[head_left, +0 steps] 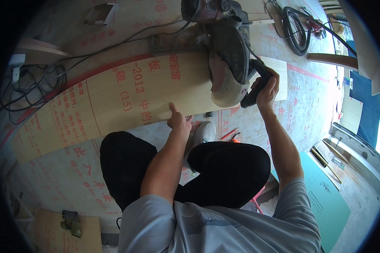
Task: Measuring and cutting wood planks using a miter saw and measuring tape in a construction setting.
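Your right hand [267, 89] is clenched around the black curved handle [252, 95] of a dark, bulky power saw with a rounded white guard [230, 55]. Beneath it lies a long, pale yellow wooden board with red print [114, 101], which stretches far out to your left, with a paler stretch showing to the right of the saw. Your left hand [179, 121] is at the board's near edge, one digit resting on the printed face; the other fingers are partly hidden, so you cannot tell whether they grip it from below. Your light grey shoe [204, 133] shows just beyond the near edge. Thin black cables [33, 95] lie tangled by the board's left part, and a thick black coiled hose [288, 31] sits on the far right
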`<state>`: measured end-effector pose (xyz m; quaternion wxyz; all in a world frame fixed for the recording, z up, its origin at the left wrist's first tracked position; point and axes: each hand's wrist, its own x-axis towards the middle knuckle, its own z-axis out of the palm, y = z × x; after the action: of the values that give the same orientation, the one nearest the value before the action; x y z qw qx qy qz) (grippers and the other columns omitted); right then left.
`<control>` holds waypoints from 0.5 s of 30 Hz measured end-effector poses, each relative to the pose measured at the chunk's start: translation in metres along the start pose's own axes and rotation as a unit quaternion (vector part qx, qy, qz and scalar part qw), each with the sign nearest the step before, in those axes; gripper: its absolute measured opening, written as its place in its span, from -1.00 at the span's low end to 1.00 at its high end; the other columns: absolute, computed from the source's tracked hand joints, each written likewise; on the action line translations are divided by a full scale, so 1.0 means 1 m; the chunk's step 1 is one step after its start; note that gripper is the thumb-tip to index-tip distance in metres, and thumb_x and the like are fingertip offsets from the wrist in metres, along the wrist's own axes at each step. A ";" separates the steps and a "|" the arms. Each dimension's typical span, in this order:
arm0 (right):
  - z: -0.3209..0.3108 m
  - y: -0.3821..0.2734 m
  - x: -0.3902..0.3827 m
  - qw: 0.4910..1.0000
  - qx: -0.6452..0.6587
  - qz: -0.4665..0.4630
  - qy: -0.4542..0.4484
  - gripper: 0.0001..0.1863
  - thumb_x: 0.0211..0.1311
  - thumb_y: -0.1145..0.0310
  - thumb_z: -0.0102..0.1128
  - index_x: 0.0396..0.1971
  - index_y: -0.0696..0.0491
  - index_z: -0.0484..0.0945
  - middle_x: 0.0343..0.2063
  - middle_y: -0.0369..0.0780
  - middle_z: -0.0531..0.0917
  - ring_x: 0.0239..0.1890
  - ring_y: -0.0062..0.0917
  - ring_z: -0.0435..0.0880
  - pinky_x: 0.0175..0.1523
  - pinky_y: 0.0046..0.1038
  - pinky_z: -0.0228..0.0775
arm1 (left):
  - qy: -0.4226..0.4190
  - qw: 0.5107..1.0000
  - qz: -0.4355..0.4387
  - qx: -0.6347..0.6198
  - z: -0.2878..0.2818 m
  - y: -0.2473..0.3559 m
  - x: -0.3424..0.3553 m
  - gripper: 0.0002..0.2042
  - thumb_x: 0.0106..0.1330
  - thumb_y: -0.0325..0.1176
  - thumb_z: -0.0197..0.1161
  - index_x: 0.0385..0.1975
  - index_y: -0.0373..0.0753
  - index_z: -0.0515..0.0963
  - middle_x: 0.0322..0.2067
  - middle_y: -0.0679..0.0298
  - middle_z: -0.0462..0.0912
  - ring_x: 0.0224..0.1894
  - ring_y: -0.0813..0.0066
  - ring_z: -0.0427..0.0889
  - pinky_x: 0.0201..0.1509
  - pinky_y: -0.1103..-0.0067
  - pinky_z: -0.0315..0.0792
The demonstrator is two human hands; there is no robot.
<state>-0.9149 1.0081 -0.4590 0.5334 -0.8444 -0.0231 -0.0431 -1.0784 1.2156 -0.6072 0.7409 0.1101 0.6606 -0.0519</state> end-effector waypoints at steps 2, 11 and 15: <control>0.003 0.007 -0.006 1.000 0.003 -0.004 0.003 -0.41 0.52 -0.14 -0.39 0.09 0.07 0.34 -0.64 -0.22 0.52 -0.69 -0.57 0.49 -0.55 -0.55 0.36 | 0.001 1.000 0.003 -0.019 0.000 -0.003 0.001 -0.27 0.34 0.22 0.11 0.31 -0.21 0.20 0.19 0.07 0.44 0.20 -0.08 0.47 0.26 0.03 0.34; 0.001 0.005 -0.008 1.000 0.011 0.002 0.025 -0.41 0.51 -0.16 -0.36 0.07 0.07 0.39 -0.69 -0.24 0.49 -0.73 -0.58 0.47 -0.59 -0.55 0.29 | 0.005 0.999 0.006 -0.047 0.004 -0.005 -0.005 -0.29 0.35 0.19 0.13 0.30 -0.23 0.20 0.15 0.05 0.48 0.17 -0.07 0.50 0.27 0.01 0.35; -0.015 -0.080 0.067 0.988 -0.142 0.053 -0.040 -0.53 0.53 0.10 -0.40 -0.13 0.10 0.50 -0.68 -0.21 0.54 -0.71 -0.51 0.55 -0.57 -0.45 0.39 | 0.003 0.999 0.011 -0.046 0.002 -0.003 0.000 -0.29 0.35 0.20 0.12 0.30 -0.22 0.19 0.16 0.05 0.47 0.17 -0.07 0.50 0.25 0.00 0.37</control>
<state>-0.8559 1.0289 -0.3739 0.4087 -0.9125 0.0069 0.0168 -1.0774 1.2122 -0.6069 0.7436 0.0834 0.6633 -0.0131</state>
